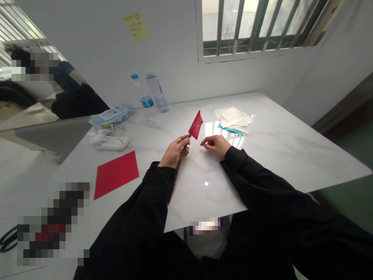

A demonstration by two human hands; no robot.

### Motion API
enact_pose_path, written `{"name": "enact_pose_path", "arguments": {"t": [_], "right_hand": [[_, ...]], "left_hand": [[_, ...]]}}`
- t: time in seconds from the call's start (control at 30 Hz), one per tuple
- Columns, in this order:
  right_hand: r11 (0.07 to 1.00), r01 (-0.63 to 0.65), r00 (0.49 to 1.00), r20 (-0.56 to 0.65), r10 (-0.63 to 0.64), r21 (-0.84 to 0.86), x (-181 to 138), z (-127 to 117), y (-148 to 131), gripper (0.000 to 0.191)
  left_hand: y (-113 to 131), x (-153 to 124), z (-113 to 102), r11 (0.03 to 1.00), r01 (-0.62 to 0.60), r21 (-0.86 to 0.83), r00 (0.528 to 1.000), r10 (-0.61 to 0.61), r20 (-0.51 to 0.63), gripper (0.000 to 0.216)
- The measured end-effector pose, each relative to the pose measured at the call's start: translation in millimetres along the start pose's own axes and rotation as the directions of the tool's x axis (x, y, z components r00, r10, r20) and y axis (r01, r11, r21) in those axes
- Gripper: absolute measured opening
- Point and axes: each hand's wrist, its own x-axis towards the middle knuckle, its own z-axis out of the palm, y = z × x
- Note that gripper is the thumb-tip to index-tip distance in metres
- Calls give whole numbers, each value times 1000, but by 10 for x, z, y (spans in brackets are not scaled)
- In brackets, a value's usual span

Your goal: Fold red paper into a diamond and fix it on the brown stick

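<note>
My left hand (175, 151) is closed round a thin dark stick (176, 173) that runs down along my sleeve. A red folded paper piece (196, 125), kite-shaped, stands at the stick's top end above the white marble table (279, 155). My right hand (214, 144) rests on the table just right of the red piece, fingers curled in a loose pinch; whether it holds anything is hidden. A flat red paper sheet (116, 174) lies on the table to the left.
A stack of white and blue papers (234, 119) lies behind my right hand. Two plastic water bottles (151, 93) stand by the wall. A wet-wipe pack (112, 116) and white charger with cables (112, 142) sit at left. A mirror leans against the wall at left.
</note>
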Motion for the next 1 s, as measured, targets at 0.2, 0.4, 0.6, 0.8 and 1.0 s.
{"name": "enact_pose_path", "arguments": {"t": [0.2, 0.4, 0.6, 0.8, 1.0], "right_hand": [[1000, 2, 1000, -2, -2, 8, -2, -4, -9, 23], [1000, 5, 1000, -3, -5, 12, -9, -7, -19, 24], [1000, 4, 1000, -2, -4, 2, -6, -8, -19, 23], [1000, 0, 1000, 10, 0, -2, -4, -8, -20, 22], [1000, -6, 1000, 23, 6, -2, -4, -11, -8, 22]], "left_hand": [[6, -14, 12, 1000, 0, -3, 1000, 0, 5, 47], [1, -18, 16, 1000, 1, 25, 1000, -1, 9, 46], [5, -20, 22, 999, 7, 43, 1000, -8, 14, 44], [10, -22, 30, 998, 13, 58, 1000, -13, 9, 44], [2, -14, 31, 998, 11, 62, 1000, -12, 16, 43]]}}
